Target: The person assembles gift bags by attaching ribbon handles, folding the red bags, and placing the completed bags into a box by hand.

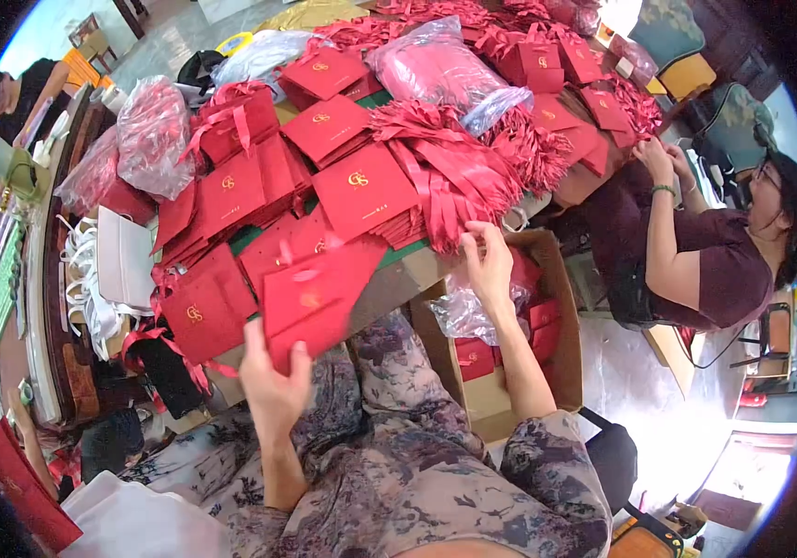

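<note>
My left hand (pixel 273 386) grips the lower edge of a red paper gift bag (pixel 315 302), thumb on the near side. The bag is tilted above the table's front edge and slightly blurred. My right hand (pixel 489 265) is raised with its fingers loosely bent and apart, and I see nothing between them. Just beyond its fingertips hangs the near end of a heap of red ribbons (pixel 440 181). Stacks of flat red bags with gold print, such as this top bag (pixel 364 191), lie around the ribbons.
Below my right forearm stands an open cardboard box (pixel 561 353) with red bags and clear plastic inside. Plastic-wrapped red bundles (pixel 426 65) lie farther back. White bags with cord handles (pixel 124 265) are at left. A co-worker (pixel 696 251) handles red ribbon at the table's right side.
</note>
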Action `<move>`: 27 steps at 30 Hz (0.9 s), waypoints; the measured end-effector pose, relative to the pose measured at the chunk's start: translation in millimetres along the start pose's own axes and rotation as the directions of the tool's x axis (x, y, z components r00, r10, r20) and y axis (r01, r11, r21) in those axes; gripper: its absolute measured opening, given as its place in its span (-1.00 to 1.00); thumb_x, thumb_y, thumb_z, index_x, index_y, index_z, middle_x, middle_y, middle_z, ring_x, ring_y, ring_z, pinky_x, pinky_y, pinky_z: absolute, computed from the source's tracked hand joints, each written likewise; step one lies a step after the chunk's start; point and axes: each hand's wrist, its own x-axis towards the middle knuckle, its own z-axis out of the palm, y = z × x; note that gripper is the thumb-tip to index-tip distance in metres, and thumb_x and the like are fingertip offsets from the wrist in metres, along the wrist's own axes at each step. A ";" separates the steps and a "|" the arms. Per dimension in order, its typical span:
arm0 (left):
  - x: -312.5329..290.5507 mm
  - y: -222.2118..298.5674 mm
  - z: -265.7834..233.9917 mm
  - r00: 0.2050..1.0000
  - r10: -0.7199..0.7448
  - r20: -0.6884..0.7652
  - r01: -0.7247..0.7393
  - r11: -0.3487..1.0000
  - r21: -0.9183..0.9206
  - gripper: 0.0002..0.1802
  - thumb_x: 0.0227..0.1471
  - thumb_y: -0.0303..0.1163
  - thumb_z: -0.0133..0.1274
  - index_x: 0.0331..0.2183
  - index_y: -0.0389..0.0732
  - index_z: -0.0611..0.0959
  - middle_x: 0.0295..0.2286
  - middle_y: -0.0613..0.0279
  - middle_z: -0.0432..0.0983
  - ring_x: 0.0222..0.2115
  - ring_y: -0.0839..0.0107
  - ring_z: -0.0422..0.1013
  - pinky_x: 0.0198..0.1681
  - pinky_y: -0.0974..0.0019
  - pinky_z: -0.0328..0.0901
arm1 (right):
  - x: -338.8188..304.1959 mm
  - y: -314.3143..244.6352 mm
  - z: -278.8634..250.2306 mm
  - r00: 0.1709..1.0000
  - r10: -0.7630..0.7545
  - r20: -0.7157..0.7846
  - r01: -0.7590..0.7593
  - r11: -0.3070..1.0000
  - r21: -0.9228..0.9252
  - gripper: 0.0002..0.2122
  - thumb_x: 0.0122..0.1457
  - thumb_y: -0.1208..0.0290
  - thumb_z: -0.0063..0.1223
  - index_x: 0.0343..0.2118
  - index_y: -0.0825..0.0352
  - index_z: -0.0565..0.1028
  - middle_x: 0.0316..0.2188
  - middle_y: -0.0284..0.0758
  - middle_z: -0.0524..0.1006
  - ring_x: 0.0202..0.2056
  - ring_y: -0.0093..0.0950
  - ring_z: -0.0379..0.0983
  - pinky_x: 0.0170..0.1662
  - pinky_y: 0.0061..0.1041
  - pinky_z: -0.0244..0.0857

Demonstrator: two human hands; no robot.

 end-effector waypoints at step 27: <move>57.0 -54.7 107.6 0.904 0.292 0.312 -0.407 0.811 0.419 -0.45 -0.35 -0.35 0.42 -0.23 -0.10 0.54 -0.23 0.21 0.38 -0.16 0.13 0.28 -0.15 0.09 0.19 | -49.2 -37.7 22.6 0.855 -0.367 0.367 0.307 0.928 0.213 -0.71 0.05 0.68 0.09 -0.13 0.31 0.50 -0.31 -0.15 0.43 -0.26 -0.16 0.46 -0.23 -0.30 0.39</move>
